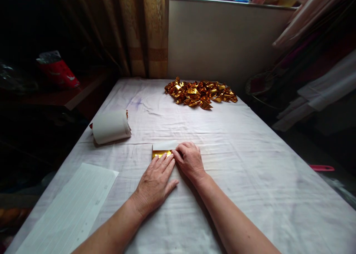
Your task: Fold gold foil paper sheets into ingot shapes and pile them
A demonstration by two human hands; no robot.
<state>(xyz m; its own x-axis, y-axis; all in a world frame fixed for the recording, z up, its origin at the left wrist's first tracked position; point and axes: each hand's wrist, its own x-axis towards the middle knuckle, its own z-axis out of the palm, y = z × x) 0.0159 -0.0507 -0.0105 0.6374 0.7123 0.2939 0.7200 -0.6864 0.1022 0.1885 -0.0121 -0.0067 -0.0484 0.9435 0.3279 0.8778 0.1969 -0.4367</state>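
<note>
My L hand [155, 181] lay flat, thumb out, fingertips on the foil sheet [160, 153], R of & nearer me than the paper roll [109, 127]. My R hand [190, 159] pinched the sheet's R end.

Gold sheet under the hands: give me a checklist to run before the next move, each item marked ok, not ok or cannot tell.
1. Left hand steadying the sheet: ok, fingertips lie flat over its near part.
2. Right hand at the sheet: ok, fingertips at its right end.
3. Whole sheet visible: not ok, fingers cover part of it.
4. Roll apart from both hands: ok, beyond them to the left.
5. Pile apart from both hands: ok, at the table's far end.
6. Left forearm off the lined paper: cannot tell, they overlap in view.
</note>
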